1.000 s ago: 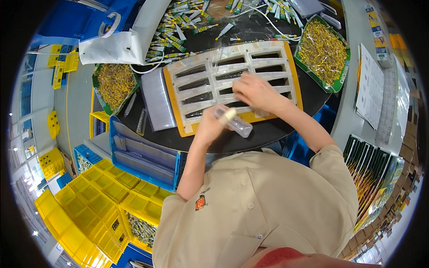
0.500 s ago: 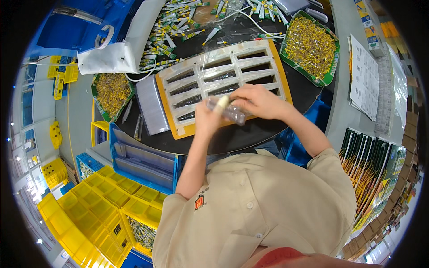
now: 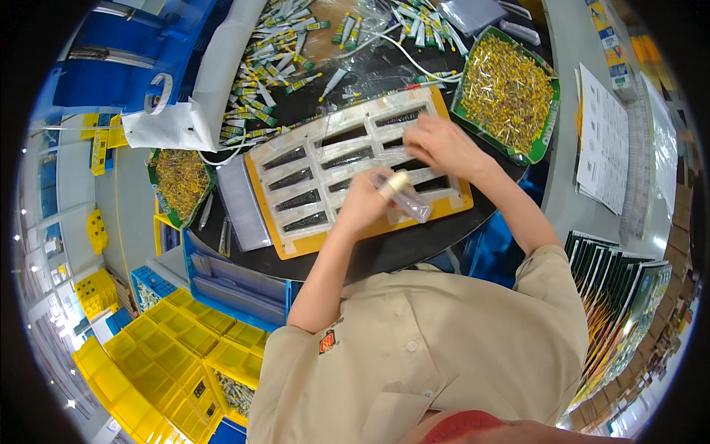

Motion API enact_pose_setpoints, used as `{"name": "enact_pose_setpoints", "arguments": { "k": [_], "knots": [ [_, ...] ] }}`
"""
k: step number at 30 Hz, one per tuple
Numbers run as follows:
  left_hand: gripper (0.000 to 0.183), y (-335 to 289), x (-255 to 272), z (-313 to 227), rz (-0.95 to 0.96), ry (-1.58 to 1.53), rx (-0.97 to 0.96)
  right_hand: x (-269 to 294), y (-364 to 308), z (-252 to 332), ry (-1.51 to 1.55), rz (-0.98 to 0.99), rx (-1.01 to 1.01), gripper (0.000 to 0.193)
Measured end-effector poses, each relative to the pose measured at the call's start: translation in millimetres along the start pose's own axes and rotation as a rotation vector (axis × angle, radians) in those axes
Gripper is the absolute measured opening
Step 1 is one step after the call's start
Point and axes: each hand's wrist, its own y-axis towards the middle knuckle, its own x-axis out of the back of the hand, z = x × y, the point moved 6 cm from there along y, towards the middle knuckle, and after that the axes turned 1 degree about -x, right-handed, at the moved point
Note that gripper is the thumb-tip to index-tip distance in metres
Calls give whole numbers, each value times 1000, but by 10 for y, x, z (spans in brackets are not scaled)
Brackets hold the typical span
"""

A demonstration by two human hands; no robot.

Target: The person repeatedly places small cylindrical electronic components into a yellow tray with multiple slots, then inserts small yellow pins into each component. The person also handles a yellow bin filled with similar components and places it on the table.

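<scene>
A white slotted tray [image 3: 316, 177] on a yellow board [image 3: 288, 246] lies on the black table, tilted slightly. Several slots hold shiny clear plastic inserts [image 3: 296, 200]; others look plain dark. My left hand [image 3: 366, 201], above the tray's near middle, is closed round a small stack of clear plastic shells [image 3: 414, 205]. A pale cover [image 3: 394, 185] wraps one of its fingers. My right hand [image 3: 441, 146] bends over the right column of slots, just below the top right one, fingertips pinched together and low. Whatever lies between them is hidden.
Green boxes of yellow-tipped pieces stand right [image 3: 510, 89] and left [image 3: 181, 177]. Small green-and-white tubes [image 3: 277, 63] are heaped beyond the tray, beside a white cable [image 3: 399, 44]. Flat clear sheets [image 3: 242, 203] lie at its left. Yellow crates [image 3: 159, 333] stand lower left.
My right hand has left the shells by my left hand and moved up and right to the right-hand slots. The top right slot now looks shiny. The tray sits lower in view.
</scene>
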Motion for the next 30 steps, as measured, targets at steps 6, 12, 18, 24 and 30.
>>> {"name": "enact_pose_setpoints", "arguments": {
  "k": [6, 12, 18, 24, 30],
  "knots": [
    [23, -122, 62, 88, -159, 24, 64, -180, -217, 55, 469, 345, -194, 23],
    [27, -340, -224, 209, 44, 18, -10, 20, -279, 140, -264, -32, -129, 23],
    [36, -360, -111, 218, -85, 67, -12, -131, -519, 444, 375, 242, -184, 16],
    [24, -940, -5, 72, 83, 454, -253, -91, -524, 517, -261, 106, -18, 19],
    [24, -1775, 2502, 13, -900, 763, -261, -218, -31, 772, -172, 102, 47, 39]
  ]
}}
